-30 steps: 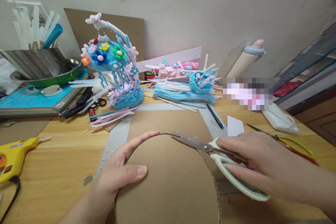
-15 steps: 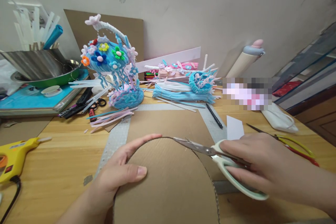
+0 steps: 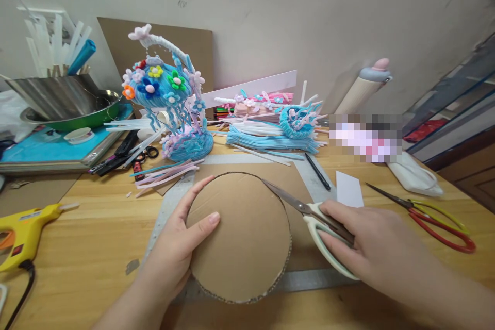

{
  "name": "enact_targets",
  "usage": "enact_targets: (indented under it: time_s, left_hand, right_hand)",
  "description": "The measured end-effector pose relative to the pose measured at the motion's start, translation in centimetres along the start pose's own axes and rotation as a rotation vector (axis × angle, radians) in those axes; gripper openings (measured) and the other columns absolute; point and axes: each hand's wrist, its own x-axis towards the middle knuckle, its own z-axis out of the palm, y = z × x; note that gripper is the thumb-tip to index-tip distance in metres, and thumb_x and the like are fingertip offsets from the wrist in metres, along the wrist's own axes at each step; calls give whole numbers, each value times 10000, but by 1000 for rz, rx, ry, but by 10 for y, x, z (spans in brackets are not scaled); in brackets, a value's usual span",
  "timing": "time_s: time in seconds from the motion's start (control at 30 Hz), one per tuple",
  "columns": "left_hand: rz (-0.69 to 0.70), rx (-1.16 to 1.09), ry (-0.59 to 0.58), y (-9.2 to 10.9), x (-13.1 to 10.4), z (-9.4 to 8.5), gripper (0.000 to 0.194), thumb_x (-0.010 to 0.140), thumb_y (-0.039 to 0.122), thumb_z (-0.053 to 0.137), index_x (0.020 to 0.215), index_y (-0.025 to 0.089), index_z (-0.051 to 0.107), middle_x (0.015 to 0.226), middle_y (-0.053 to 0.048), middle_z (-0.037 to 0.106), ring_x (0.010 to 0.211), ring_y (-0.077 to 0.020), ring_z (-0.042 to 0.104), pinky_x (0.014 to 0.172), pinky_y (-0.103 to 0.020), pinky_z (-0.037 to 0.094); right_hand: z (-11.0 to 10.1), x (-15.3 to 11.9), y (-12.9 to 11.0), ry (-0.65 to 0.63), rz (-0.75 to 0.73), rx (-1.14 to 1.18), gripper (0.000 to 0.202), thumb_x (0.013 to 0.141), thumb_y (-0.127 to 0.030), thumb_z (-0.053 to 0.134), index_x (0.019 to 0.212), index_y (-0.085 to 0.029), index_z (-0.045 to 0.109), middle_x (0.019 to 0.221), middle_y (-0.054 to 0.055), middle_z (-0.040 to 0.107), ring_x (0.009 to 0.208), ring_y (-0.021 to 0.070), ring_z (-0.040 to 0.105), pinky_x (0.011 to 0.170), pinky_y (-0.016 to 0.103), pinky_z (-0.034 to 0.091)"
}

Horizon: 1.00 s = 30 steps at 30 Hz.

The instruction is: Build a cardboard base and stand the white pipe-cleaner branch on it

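Observation:
A round cardboard disc (image 3: 242,242) is gripped at its left edge by my left hand (image 3: 185,232), the thumb lying on its face and the fingers behind. My right hand (image 3: 371,247) grips pale-green-handled scissors (image 3: 305,209), whose blades meet the disc's upper right rim. The disc's edge shows rough corrugation, most clearly along the bottom and right. Under the disc lie a flat cardboard sheet (image 3: 299,185) and a grey cutting mat (image 3: 309,281).
At left lies a yellow glue gun (image 3: 29,232). Behind stand a blue pipe-cleaner lamp-like craft (image 3: 158,87) and bundled blue pipe cleaners (image 3: 270,140). Red-and-yellow-handled scissors (image 3: 436,219), a black pen (image 3: 317,171) and a white card (image 3: 349,189) lie at right. Metal bowls (image 3: 58,98) stand at back left.
The disc has moved up and away from me, so its whole outline now shows. Both hands moved with it, and the scissors shifted slightly left and up, still at the rim.

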Motion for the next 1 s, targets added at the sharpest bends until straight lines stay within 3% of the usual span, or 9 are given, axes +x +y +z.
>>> enact_targets:
  time_s: [0.27, 0.63, 1.0]
  left_hand:
    - [-56, 21, -51, -2, -4, 1, 771, 648, 293, 768, 1333, 359, 419, 1176, -70, 645, 885, -320, 683, 655, -356, 571]
    - [-54, -24, -19, -3, -6, 2, 763, 636, 271, 774, 1319, 333, 440, 1078, -71, 690, 793, -290, 706, 694, -369, 570]
    - [-79, -53, -59, 3, -7, 0, 760, 632, 227, 760, 1319, 291, 443, 977, -85, 715, 729, -293, 710, 614, -349, 570]
  right_hand:
    - [-15, 6, -8, -67, -22, -20, 180, 817, -368, 446, 712, -241, 374, 587, -6, 556, 536, 209, 521, 510, 269, 213]
    - [-19, 7, -12, -88, 6, 11, 208, 823, -368, 448, 695, -240, 346, 553, -24, 533, 501, 179, 499, 490, 261, 167]
    - [-22, 5, -9, -123, -44, 46, 233, 861, -383, 414, 690, -236, 356, 559, -19, 538, 503, 174, 501, 494, 265, 183]
